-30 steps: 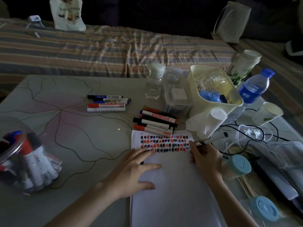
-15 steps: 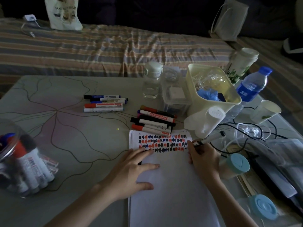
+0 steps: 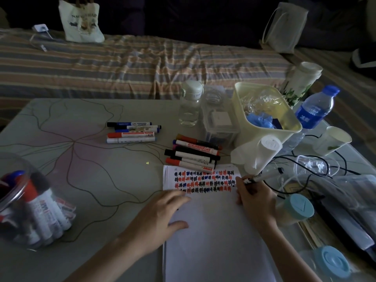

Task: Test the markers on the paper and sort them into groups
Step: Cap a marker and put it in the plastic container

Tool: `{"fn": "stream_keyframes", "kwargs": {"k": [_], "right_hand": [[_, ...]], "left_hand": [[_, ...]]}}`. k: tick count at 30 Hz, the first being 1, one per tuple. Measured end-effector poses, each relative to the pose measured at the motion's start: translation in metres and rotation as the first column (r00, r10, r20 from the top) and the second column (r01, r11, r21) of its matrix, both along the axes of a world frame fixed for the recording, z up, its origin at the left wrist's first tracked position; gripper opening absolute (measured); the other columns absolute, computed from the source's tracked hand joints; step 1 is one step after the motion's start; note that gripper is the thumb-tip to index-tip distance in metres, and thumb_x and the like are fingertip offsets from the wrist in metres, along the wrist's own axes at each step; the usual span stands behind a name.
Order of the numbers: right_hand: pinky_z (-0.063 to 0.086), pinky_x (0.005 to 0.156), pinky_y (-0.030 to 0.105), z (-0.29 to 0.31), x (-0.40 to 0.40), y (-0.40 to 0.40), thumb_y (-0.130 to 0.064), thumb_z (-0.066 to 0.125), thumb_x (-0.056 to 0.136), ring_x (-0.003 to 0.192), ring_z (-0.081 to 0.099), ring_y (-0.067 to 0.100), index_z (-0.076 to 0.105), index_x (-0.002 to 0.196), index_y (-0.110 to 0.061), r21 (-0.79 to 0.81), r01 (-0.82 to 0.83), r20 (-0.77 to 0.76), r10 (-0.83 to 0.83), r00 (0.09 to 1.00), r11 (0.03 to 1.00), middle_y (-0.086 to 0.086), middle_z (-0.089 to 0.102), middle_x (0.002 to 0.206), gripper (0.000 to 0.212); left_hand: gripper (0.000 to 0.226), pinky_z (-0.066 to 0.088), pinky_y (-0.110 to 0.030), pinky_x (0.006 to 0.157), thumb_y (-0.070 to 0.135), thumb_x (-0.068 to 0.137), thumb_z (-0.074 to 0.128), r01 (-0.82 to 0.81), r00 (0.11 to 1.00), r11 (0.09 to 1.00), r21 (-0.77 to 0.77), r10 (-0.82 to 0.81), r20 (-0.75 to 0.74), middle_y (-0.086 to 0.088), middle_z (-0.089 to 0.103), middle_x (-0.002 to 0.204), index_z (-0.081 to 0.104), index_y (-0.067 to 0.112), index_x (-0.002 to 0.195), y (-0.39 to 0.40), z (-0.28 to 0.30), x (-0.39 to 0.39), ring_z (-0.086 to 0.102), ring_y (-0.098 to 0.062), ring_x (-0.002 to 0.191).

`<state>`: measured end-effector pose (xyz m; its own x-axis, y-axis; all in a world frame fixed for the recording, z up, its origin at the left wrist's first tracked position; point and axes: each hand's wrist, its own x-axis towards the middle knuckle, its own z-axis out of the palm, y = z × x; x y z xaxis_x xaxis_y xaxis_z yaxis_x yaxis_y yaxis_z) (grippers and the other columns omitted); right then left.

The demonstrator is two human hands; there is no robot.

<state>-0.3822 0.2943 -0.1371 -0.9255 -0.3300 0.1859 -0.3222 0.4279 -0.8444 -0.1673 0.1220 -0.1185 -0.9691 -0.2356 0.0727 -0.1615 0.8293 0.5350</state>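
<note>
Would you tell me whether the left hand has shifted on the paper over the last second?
No. The left hand still rests flat on the paper, fingertips just below the test marks.

You've got a cream bin point(image 3: 284, 129), water bottle point(image 3: 314, 110), paper cup point(image 3: 333, 142) and two blue-lidded jars point(image 3: 299, 207) on the surface point(image 3: 81, 180); tote bag point(image 3: 81, 21) on striped bed point(image 3: 142, 66).

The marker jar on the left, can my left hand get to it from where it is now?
Probably yes. The left hand rests flat on the paper, holding nothing, and only bare table lies between it and the jar.
</note>
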Motion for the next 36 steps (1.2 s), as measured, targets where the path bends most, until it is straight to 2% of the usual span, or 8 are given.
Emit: {"fn": "stream_keyframes", "kwargs": {"k": [4, 6, 10, 15, 19, 23, 25, 36], "right_hand": [[0.040, 0.039, 0.010, -0.002, 0.000, 0.001, -0.029, 0.073, 0.086, 0.038, 0.058, 0.004, 0.063, 0.068, -0.020, 0.026, 0.024, 0.019, -0.024, 1.000, 0.999, -0.009, 0.065, 0.050, 0.022], [0.040, 0.040, 0.010, -0.001, 0.000, 0.002, -0.031, 0.073, 0.086, 0.038, 0.058, 0.004, 0.063, 0.067, -0.021, 0.025, 0.029, 0.021, -0.029, 0.999, 0.999, -0.010, 0.065, 0.050, 0.023], [0.040, 0.043, 0.011, 0.019, 0.004, 0.000, -0.032, 0.075, 0.084, 0.043, 0.057, -0.003, 0.061, 0.063, -0.022, -0.003, 0.061, 0.051, -0.060, 0.997, 0.998, -0.010, 0.061, 0.047, 0.027], [0.043, 0.045, 0.020, 0.075, 0.037, -0.021, -0.029, 0.074, 0.085, 0.044, 0.053, 0.003, 0.067, 0.067, -0.023, -0.093, -0.053, 0.172, 0.069, 0.983, 0.994, -0.006, 0.063, 0.051, 0.020], [0.048, 0.051, 0.023, 0.105, 0.097, -0.044, -0.024, 0.073, 0.087, 0.053, 0.054, 0.011, 0.072, 0.077, -0.013, -0.235, -0.167, 0.385, 0.250, 0.889, 0.958, -0.002, 0.062, 0.057, 0.015], [0.050, 0.056, 0.025, 0.112, 0.139, -0.049, -0.032, 0.065, 0.090, 0.062, 0.060, 0.013, 0.072, 0.093, -0.005, -0.408, -0.033, 0.571, 0.283, 0.771, 0.912, 0.005, 0.067, 0.070, 0.028], [0.051, 0.058, 0.026, 0.113, 0.147, -0.048, -0.030, 0.062, 0.091, 0.063, 0.062, 0.015, 0.070, 0.098, -0.003, -0.410, -0.016, 0.595, 0.281, 0.753, 0.912, 0.008, 0.069, 0.073, 0.029], [0.049, 0.054, 0.024, 0.109, 0.156, -0.071, -0.029, 0.071, 0.084, 0.058, 0.059, 0.012, 0.070, 0.090, -0.005, -0.324, -0.049, 0.580, 0.239, 0.778, 0.945, 0.006, 0.067, 0.067, 0.026]], "left_hand": [[0.031, 0.038, -0.011, 0.096, 0.023, 0.089, 0.066, -0.087, 0.994, 0.996, -0.032, 0.085, -0.067, 0.012, 0.050, 0.120, 0.063, 0.020, 0.120, -0.005, 0.004, 0.004, 0.046, -0.001, 0.114], [0.021, 0.039, -0.010, 0.090, 0.018, 0.090, 0.065, -0.109, 0.992, 0.994, -0.027, 0.107, -0.071, 0.012, 0.052, 0.110, 0.067, 0.017, 0.111, -0.007, 0.005, 0.005, 0.048, -0.001, 0.107], [0.018, 0.039, -0.009, 0.086, 0.018, 0.092, 0.063, -0.149, 0.984, 0.987, 0.063, 0.154, -0.087, 0.013, 0.056, 0.107, 0.068, 0.018, 0.109, -0.015, 0.006, 0.007, 0.050, -0.001, 0.102], [0.020, 0.049, -0.021, 0.089, 0.015, 0.091, 0.065, -0.196, 0.973, 0.942, 0.274, 0.220, -0.062, 0.007, 0.068, 0.109, 0.069, 0.016, 0.110, -0.017, 0.021, 0.014, 0.062, -0.007, 0.101], [0.018, 0.048, -0.009, 0.082, 0.015, 0.091, 0.065, -0.201, 0.961, 0.882, 0.427, 0.262, -0.090, 0.006, 0.068, 0.103, 0.070, 0.016, 0.108, -0.016, 0.036, 0.026, 0.064, -0.002, 0.092], [0.015, 0.045, -0.009, 0.070, 0.016, 0.092, 0.063, -0.215, 0.941, 0.786, 0.580, 0.326, -0.092, 0.010, 0.069, 0.088, 0.070, 0.019, 0.105, -0.021, 0.047, 0.038, 0.063, 0.003, 0.076], [0.014, 0.049, -0.016, 0.071, 0.017, 0.092, 0.064, -0.211, 0.936, 0.747, 0.630, 0.339, -0.089, 0.007, 0.071, 0.086, 0.070, 0.019, 0.104, -0.024, 0.050, 0.042, 0.064, -0.002, 0.073], [0.012, 0.047, -0.011, 0.071, 0.018, 0.092, 0.064, -0.149, 0.938, 0.692, 0.706, 0.325, -0.120, 0.010, 0.069, 0.083, 0.070, 0.019, 0.103, -0.030, 0.059, 0.050, 0.063, 0.002, 0.075]]}}
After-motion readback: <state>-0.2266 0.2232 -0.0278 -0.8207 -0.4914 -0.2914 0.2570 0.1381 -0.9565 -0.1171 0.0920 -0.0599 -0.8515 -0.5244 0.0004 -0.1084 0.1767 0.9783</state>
